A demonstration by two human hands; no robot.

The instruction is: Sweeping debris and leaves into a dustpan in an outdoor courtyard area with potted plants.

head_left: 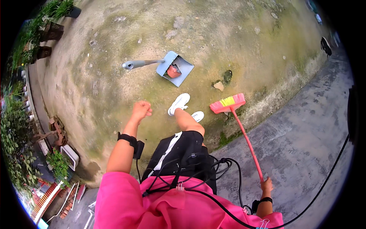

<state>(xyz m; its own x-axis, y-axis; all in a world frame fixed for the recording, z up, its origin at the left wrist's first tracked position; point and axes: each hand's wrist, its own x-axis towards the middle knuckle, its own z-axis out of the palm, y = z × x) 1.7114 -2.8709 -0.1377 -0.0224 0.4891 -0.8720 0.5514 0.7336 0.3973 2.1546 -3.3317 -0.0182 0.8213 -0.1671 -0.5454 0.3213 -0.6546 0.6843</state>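
Observation:
My right hand [267,185] is closed around the top of the red handle of a broom [247,142]. Its head, with pink and yellow bristles, is beyond my feet to the right, the bristles turned away from me. My left hand [141,110] hangs out in front in a loose fist, and nothing shows in its fingers. Farther ahead, a grey-blue dustpan [185,71] rests on the ground, its long grey handle reaching to the left, apart from both hands. A reddish object [174,71] lies in the pan; its kind is unclear.
A pale stone [218,86] lies beside a dark patch between dustpan and broom. Mossy concrete meets a grey paved strip [282,141] on the right. Potted plants [51,31] line the far left, with a white basin [70,157] nearer. Black cables [225,164] loop across my lap.

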